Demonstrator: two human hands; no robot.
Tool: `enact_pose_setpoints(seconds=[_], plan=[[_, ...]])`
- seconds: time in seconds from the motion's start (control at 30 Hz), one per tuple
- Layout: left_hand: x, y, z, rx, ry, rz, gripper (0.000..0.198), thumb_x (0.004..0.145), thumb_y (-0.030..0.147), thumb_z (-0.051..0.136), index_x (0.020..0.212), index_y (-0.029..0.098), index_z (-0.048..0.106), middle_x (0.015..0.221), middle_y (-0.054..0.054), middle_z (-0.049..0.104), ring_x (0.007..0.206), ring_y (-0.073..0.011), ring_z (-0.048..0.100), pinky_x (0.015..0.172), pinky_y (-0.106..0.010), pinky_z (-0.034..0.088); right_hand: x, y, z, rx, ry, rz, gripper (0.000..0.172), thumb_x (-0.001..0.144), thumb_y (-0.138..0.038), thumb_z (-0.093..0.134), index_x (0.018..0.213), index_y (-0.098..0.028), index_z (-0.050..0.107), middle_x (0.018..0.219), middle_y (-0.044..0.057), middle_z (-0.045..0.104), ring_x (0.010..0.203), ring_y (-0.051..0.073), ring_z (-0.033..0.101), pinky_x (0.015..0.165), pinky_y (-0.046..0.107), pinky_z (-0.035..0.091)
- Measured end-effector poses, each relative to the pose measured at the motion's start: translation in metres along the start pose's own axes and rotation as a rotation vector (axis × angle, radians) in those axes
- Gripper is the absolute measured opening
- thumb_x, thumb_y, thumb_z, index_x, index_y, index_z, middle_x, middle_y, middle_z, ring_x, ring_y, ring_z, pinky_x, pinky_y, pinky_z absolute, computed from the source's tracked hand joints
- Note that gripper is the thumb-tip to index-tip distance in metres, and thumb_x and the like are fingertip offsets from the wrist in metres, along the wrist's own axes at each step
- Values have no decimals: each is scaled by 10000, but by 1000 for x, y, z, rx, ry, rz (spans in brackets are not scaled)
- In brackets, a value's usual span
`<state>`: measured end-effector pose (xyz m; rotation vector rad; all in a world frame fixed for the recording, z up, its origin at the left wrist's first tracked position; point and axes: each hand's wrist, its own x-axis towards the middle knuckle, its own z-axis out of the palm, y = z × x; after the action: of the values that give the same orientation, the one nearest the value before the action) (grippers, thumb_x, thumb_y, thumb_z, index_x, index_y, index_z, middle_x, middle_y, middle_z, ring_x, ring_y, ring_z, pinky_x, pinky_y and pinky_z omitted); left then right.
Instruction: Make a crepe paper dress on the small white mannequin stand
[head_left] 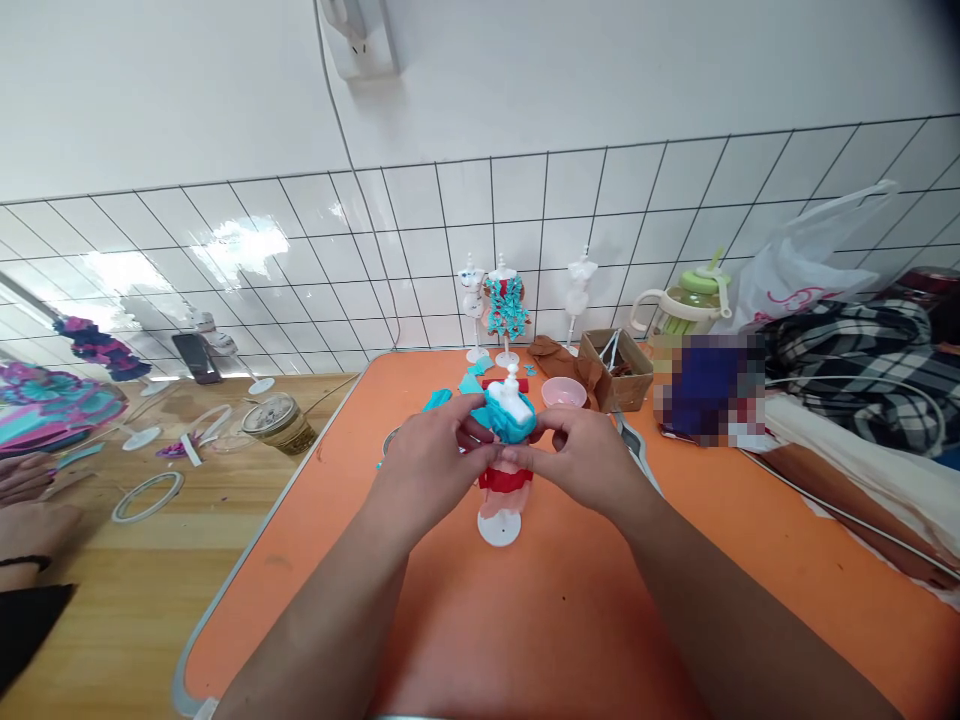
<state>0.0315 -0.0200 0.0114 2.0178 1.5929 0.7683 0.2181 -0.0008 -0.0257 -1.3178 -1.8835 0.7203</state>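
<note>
A small white dress form stands tilted in front of me, its neck and shoulders bare. Turquoise material wraps its upper body. Below that, a red band and pinkish sheer stuff cover the lower part, above a round white base. My left hand grips the form's left side, fingers behind and thumb in front. From the other side my right hand pinches the same piece, its thumb nearly meeting the left one at the front. The fingertips behind the turquoise material are partly hidden.
On the orange table, turquoise scraps, a pink bowl and a cardboard box lie beyond my hands. Dress forms, one with turquoise ruffles, line the tiled wall. A co-worker's hands rest at far left, near a jar.
</note>
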Motion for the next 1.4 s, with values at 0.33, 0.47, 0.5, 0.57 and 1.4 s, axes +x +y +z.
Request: enact_pose_setpoints(seconds=[0.33, 0.47, 0.5, 0.57, 1.4], plan=[[-4, -2, 11, -23, 3, 38, 475, 732, 372, 696, 1181, 284, 571, 978, -17, 666, 872, -208, 631, 681, -295, 494, 13, 17, -16, 36, -48, 65, 222, 730, -408, 652, 791, -211, 734, 595, -25, 572, 510, 107, 456, 473, 234, 309], [1, -23, 15, 84, -161, -54, 382, 614, 513, 764, 859, 240, 659, 785, -25, 666, 683, -210, 613, 511, -258, 397, 22, 32, -20, 108, -40, 101, 285, 723, -457, 658, 748, -179, 717, 659, 6, 616, 591, 136, 519, 540, 253, 374], [6, -31, 18, 93, -263, -94, 348, 610, 535, 759, 732, 224, 660, 675, -24, 643, 609, -201, 598, 476, -252, 363, 25, 37, -20, 147, -48, 103, 288, 717, -456, 665, 752, -175, 715, 664, 10, 617, 595, 137, 518, 544, 256, 377], [21, -47, 27, -2, -599, -146, 371, 645, 558, 731, 589, 204, 634, 563, -25, 621, 507, -172, 575, 460, -243, 360, 30, 47, -20, 240, -56, 115, 297, 702, -445, 681, 797, -167, 720, 673, 12, 621, 596, 135, 507, 548, 259, 381], [51, -60, 88, -1264, -472, -487, 251, 697, 327, 791, 811, 147, 658, 699, 8, 567, 562, -65, 485, 487, -184, 331, 42, 71, -28, 160, 232, 161, 372, 700, -477, 682, 873, -153, 743, 744, 52, 704, 677, 191, 598, 632, 299, 462]])
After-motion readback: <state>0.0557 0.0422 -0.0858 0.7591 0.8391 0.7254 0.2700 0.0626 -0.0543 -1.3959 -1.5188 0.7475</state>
